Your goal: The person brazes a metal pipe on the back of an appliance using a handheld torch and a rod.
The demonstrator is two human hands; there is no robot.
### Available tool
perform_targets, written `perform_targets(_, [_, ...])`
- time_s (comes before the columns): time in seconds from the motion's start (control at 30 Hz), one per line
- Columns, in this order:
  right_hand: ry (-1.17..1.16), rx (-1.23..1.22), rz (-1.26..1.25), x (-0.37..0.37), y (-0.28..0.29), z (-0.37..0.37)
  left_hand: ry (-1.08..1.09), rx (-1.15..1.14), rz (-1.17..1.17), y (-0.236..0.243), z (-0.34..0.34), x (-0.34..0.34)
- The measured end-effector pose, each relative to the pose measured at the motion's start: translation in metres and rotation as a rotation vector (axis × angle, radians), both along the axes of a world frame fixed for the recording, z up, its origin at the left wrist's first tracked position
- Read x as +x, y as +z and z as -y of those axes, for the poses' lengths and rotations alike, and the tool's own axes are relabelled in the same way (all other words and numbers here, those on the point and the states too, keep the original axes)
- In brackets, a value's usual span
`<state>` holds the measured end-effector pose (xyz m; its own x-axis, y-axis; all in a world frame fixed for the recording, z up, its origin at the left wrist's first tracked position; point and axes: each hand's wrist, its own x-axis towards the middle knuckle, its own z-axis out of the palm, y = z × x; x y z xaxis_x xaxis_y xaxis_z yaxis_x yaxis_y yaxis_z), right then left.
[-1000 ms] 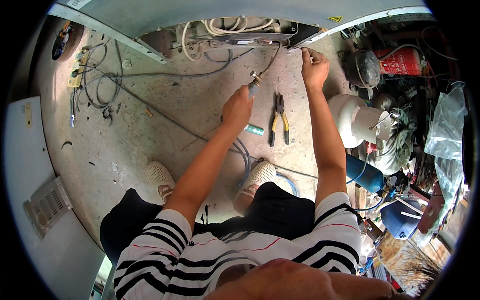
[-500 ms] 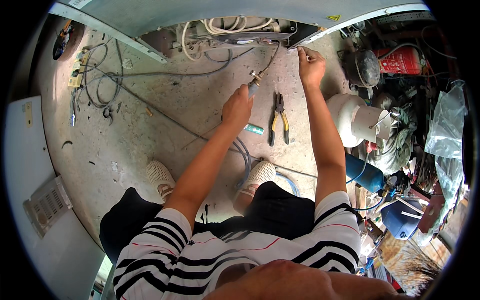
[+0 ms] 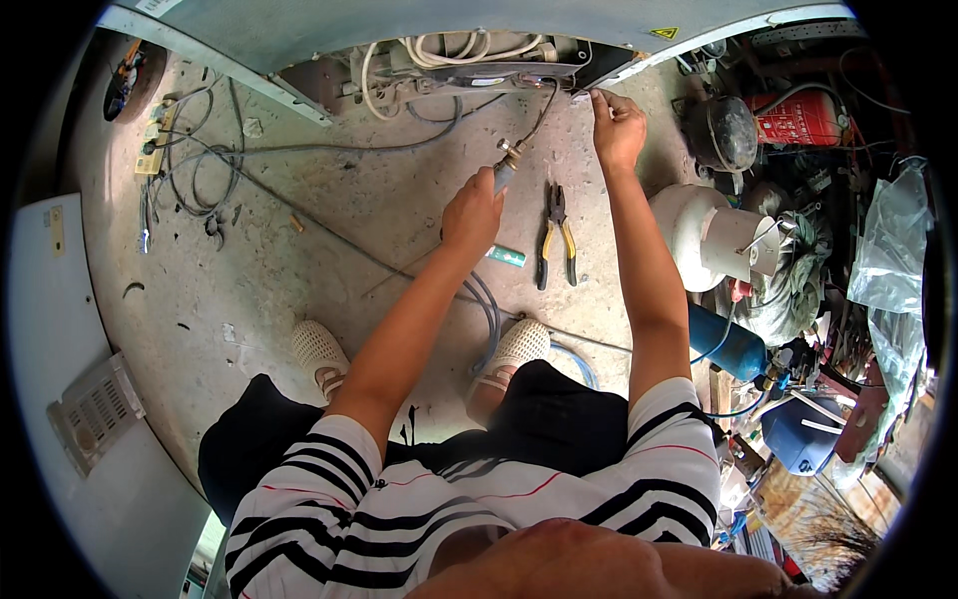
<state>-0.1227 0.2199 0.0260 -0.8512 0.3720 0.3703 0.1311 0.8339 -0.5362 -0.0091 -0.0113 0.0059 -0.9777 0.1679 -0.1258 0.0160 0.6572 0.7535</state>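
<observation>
The left hand (image 3: pixel 469 222) is gripping a torch (image 3: pixel 504 177), its curved neck pointing toward the open-based cabinet (image 3: pixel 379 27). Pliers (image 3: pixel 557 207) are lying on the floor (image 3: pixel 329 180). The right hand (image 3: pixel 620 132) is pinching a thin item (image 3: pixel 584 94), too small to identify.

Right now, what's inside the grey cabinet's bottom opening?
Looped pale tubing or cable and a dark strip show there, beyond the torch in the left hand. The grey panel hides whatever is higher up.

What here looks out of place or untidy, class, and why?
The pliers lie on the floor, handles spread, where someone might step on them. Grey cords tangle in loops beside the yellow power strip, looking disorderly and easily snagged.
</observation>
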Motion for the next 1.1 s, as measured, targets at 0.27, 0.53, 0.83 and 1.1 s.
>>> perform_targets(0.27, [0.008, 0.005, 0.008, 0.0002, 0.0002, -0.0004, -0.003, -0.005, 0.004, 0.0025, 0.0002, -0.0004])
perform_targets(0.53, [0.008, 0.013, 0.007, 0.0005, 0.0028, 0.0020, -0.016, -0.022, 0.013, 0.0011, -0.0004, -0.0006])
perform_targets(0.83, [0.033, -0.025, -0.008, -0.0007, -0.0019, 0.0033, -0.021, -0.017, 0.016, 0.0033, -0.0012, 0.0001])
perform_targets(1.1, [0.046, 0.014, 0.004, -0.0042, -0.0059, 0.0050, -0.017, -0.010, 0.029, 0.0047, -0.0017, -0.0004])
